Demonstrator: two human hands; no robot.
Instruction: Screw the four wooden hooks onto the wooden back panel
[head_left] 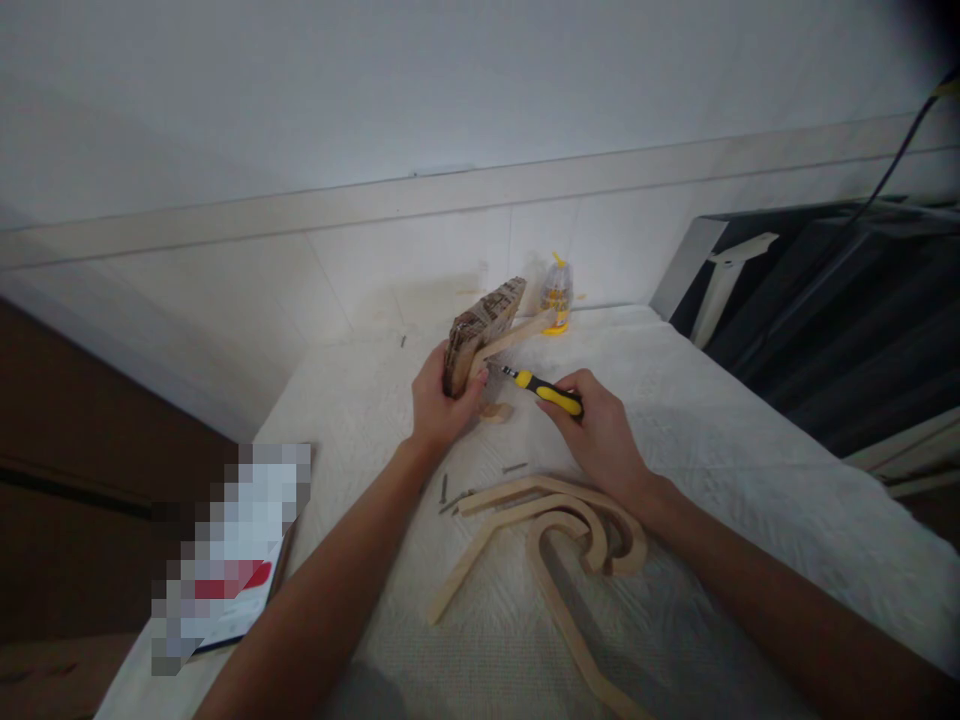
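My left hand [439, 395] is closed round a woven brown panel [480, 325] held up on edge, with a pale wooden strip [517, 335] lying against it. My right hand [596, 425] grips a yellow and black screwdriver [547, 392] whose tip points left at the spot where strip and panel meet. Both hands hover over a white cloth-covered surface [712, 450]. A small wooden piece [496, 411] lies just below the panel.
Curved wooden frame pieces [559, 520] lie on the cloth near my forearms, with several loose screws [454, 495] beside them. A clear and yellow container [556, 293] stands at the far edge by the wall. A booklet [240, 570] lies at the left; dark furniture [825, 320] stands at the right.
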